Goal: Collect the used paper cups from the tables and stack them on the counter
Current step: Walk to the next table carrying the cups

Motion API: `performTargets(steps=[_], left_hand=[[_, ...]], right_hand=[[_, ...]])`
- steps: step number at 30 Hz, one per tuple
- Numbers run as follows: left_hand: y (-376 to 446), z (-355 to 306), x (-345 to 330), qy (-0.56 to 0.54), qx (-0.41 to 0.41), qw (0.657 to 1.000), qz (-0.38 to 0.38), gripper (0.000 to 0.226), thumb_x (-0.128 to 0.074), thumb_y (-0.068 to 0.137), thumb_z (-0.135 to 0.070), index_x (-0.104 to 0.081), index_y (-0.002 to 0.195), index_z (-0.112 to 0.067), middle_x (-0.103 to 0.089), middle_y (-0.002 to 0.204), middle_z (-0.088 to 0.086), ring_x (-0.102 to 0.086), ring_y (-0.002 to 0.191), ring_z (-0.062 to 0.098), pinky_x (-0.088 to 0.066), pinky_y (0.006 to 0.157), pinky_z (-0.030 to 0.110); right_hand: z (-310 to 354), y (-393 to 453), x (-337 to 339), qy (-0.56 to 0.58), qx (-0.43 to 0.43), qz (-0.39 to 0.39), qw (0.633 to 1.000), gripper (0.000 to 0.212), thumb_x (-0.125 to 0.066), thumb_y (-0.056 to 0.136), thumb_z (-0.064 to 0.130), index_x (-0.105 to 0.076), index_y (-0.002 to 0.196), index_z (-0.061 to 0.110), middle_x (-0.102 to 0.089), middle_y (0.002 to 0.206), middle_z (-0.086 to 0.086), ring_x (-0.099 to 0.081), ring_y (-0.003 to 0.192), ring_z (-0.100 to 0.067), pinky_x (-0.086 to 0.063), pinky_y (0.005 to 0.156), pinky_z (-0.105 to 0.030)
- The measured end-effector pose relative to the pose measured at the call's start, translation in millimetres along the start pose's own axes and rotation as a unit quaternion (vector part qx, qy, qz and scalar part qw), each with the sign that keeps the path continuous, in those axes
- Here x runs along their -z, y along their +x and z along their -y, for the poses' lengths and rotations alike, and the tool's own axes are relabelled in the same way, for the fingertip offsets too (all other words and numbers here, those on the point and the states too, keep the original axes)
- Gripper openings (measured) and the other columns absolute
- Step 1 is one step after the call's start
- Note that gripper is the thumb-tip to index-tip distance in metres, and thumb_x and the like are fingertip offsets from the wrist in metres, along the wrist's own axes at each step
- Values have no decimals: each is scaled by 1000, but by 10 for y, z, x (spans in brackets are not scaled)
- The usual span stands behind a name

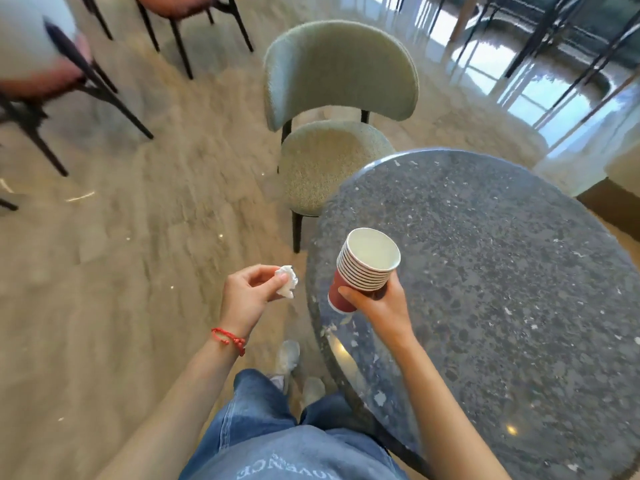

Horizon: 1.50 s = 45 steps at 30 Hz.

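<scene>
A stack of several red paper cups (363,268) with white insides is tilted to the left, its open mouth towards me. My right hand (379,301) grips the stack from below, above the left edge of the round dark speckled table (502,271). My left hand (247,292), with a red cord bracelet at the wrist, pinches a crumpled white napkin (288,280) over the floor, just left of the table.
A pale green upholstered chair (332,98) stands at the table's far left side. Pink-seated chairs with black legs (62,81) stand at the far left. More black chair legs (554,36) show at the back right on a glossy floor. My jeans and shoes are below.
</scene>
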State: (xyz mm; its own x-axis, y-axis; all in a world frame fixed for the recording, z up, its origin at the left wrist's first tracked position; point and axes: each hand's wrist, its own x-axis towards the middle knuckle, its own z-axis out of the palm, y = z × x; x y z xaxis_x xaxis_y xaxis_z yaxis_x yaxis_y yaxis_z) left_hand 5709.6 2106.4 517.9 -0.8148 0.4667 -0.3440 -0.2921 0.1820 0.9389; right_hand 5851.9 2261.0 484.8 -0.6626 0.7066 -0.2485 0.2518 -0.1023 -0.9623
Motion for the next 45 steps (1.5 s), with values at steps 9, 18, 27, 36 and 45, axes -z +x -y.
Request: performTargets(steps=[9, 18, 27, 36, 45], left_hand=[[-494, 8, 1016, -84, -25, 974, -211, 11, -68, 78, 1, -70, 73, -8, -75, 74, -6, -69, 60, 13, -56, 57, 21], [-960, 113, 2008, -148, -34, 919, -363, 8, -68, 79, 1, -70, 75, -7, -73, 77, -4, -68, 57, 8, -54, 53, 17], [-1091, 103, 3235, -207, -43, 878, -430, 7, -66, 78, 5, -67, 83, 0, -72, 63, -6, -67, 55, 6, -55, 54, 18], [-864, 88, 4219, -184, -22, 872, -453, 15, -68, 77, 5, -68, 76, -11, -69, 73, 6, -67, 59, 6, -58, 61, 22], [-111, 12, 4978, -193, -9, 872, -450, 15, -68, 78, 4, -69, 75, -10, -69, 69, 3, -67, 58, 7, -58, 59, 21]], right_hand=[[272, -42, -1123, -41, 54, 228, 971, 63, -85, 59, 21, -53, 112, 30, -68, 98, 18, -63, 94, 3, -49, 74, -11], [406, -277, -2294, -78, 72, 366, 924, 54, -85, 63, 14, -55, 105, 32, -70, 96, 14, -65, 92, -1, -51, 73, -14], [659, -583, -3696, -110, 95, 436, 888, 59, -83, 53, 37, -57, 106, 33, -70, 99, 10, -66, 95, -9, -54, 83, -30], [751, -660, -4735, -110, 84, 434, 890, 56, -81, 50, 40, -58, 101, 33, -71, 93, 11, -66, 90, -9, -54, 81, -31], [846, -169, -5627, -112, 80, 431, 892, 57, -83, 53, 35, -57, 103, 31, -70, 97, 8, -66, 95, -12, -54, 87, -40]])
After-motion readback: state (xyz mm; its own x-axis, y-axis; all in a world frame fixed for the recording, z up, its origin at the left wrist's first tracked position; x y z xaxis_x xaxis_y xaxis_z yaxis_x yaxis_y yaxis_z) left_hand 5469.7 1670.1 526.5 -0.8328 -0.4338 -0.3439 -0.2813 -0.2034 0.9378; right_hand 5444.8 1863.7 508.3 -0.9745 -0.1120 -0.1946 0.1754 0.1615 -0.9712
